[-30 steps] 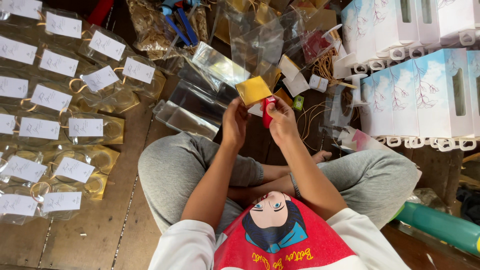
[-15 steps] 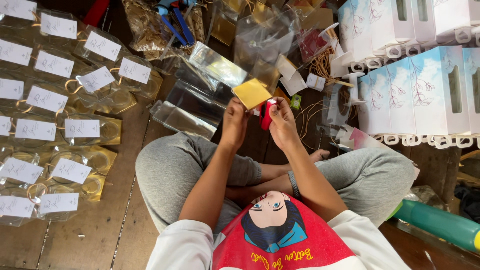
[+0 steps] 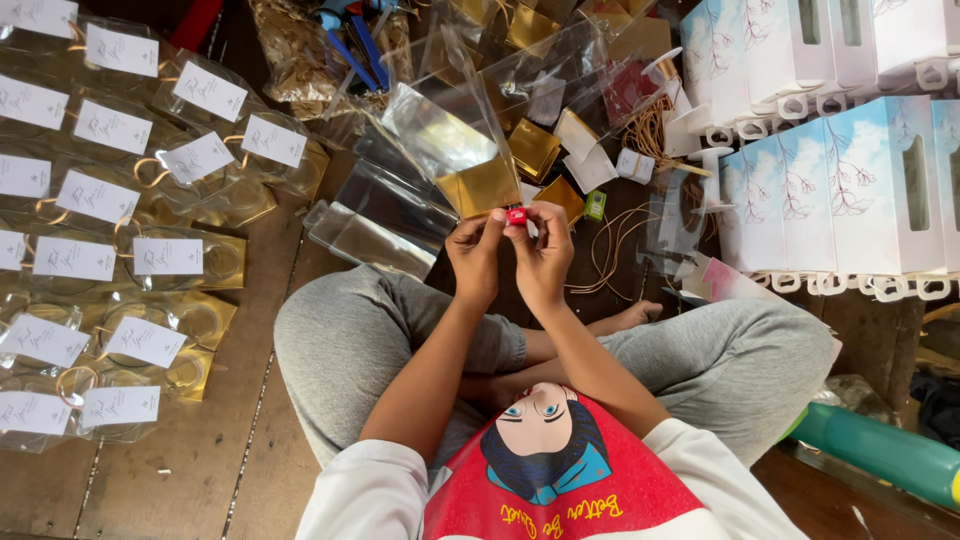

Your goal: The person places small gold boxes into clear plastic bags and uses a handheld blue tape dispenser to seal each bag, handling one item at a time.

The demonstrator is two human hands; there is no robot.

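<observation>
At far left, rows of finished clear packets with white cards (image 3: 165,257) lie on the wooden floor (image 3: 215,440), as they did a second ago. The left hand (image 3: 474,256) has drawn closer to the right, its fingertips now pinching the lower edge of a clear bag with a gold card base (image 3: 455,150), which stands upright above the hands (earlier it showed as a small yellow square tilted over the left thumb). Between the two hands sits a small red object (image 3: 516,215), nipped by thumb and forefinger of the right hand (image 3: 545,255); what it is cannot be told. It is bright red, blocky and mostly hidden by fingertips. To the right stand white and blue gift boxes (image 3: 850,180), unmoved.
</observation>
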